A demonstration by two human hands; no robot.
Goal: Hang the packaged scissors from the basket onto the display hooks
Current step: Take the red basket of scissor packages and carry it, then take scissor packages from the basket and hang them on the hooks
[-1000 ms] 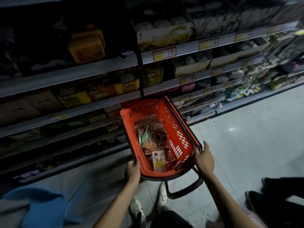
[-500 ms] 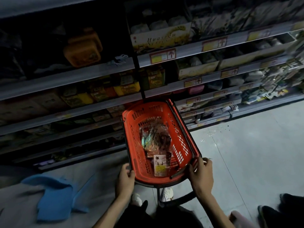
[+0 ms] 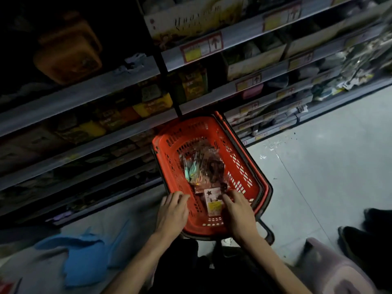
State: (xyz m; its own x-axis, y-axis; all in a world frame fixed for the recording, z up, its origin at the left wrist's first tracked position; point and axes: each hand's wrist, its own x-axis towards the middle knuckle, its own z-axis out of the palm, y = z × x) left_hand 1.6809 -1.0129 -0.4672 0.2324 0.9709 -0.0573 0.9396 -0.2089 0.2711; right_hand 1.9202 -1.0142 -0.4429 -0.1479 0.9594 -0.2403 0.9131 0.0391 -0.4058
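Packaged scissors [image 3: 202,172]: a loose heap of clear packets on the bottom of the basket [image 3: 241,164]. One card-backed packet [image 3: 213,201] lies nearest the person.
Progress: I see no packet hung. All are in the basket, so I judge the whole hanging is left to do.
Right hand [image 3: 238,211]: inside the basket, fingers [image 3: 231,198] stretched out at the right edge of the card-backed packet, not closed around it.
Left hand [image 3: 172,210]: fingers relaxed and fairly straight over the near left rim, holding nothing, beside the heap.
Basket: red, low in front of the shelves [image 3: 106,96], next to the pale floor [image 3: 318,166].
Display hooks: I cannot make them out in the dark.
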